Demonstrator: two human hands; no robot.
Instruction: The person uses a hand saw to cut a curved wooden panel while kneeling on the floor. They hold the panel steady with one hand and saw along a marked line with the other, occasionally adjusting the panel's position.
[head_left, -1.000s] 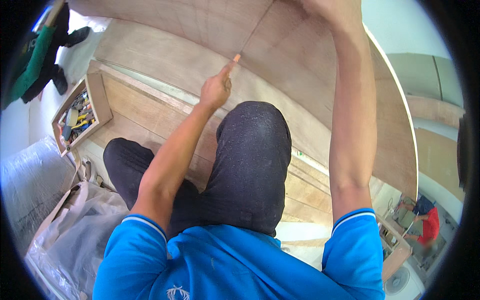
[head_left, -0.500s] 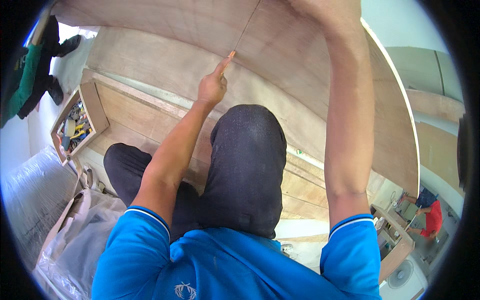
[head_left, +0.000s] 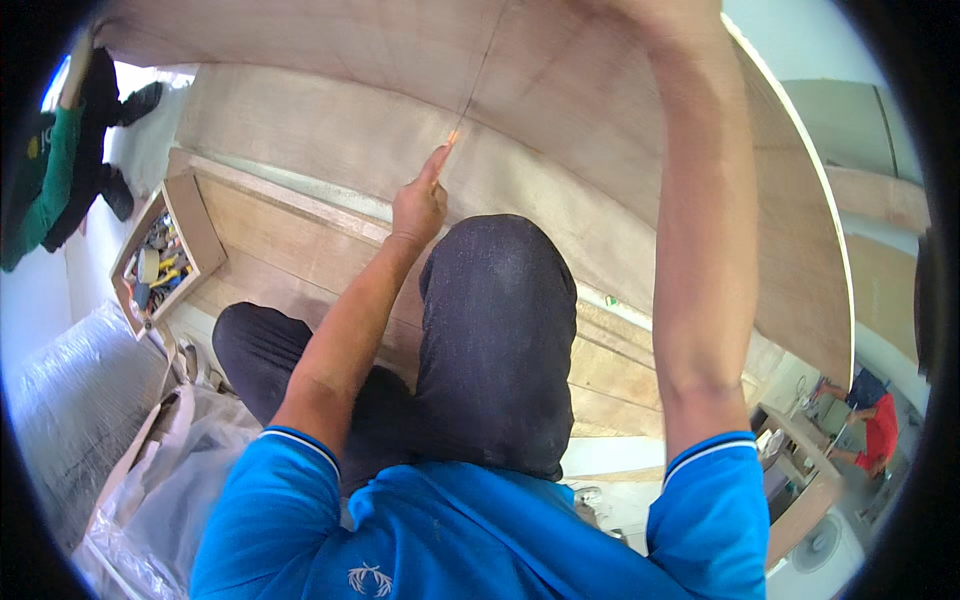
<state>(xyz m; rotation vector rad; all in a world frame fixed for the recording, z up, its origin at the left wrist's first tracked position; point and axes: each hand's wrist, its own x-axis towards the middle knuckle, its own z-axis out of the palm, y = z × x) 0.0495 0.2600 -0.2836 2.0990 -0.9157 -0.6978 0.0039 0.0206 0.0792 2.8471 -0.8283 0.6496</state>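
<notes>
My left hand (head_left: pixel 418 208) is closed round a slim orange-yellow stick that looks like a pencil (head_left: pixel 453 138), index finger stretched along it. The stick's tip touches a large tilted plywood panel (head_left: pixel 570 110), at the lower end of a thin dark line running up the sheet. My right hand (head_left: pixel 680 18) reaches up against the same panel at the top of the view; its fingers are blurred and cut off by the frame edge. My knee (head_left: pixel 495 270) rises between my two arms, below the panel.
A wooden box (head_left: pixel 198 215) with several hand tools stands at the left by a long wooden frame. Plastic-wrapped goods (head_left: pixel 75 380) lie lower left. A person in green (head_left: pixel 50 180) stands far left, another in red (head_left: pixel 880 430) far right, near a wooden box (head_left: pixel 800 490).
My left hand has moved slightly down and left with the stick, staying on the line. My right arm keeps about the same place. The view has shifted a little.
</notes>
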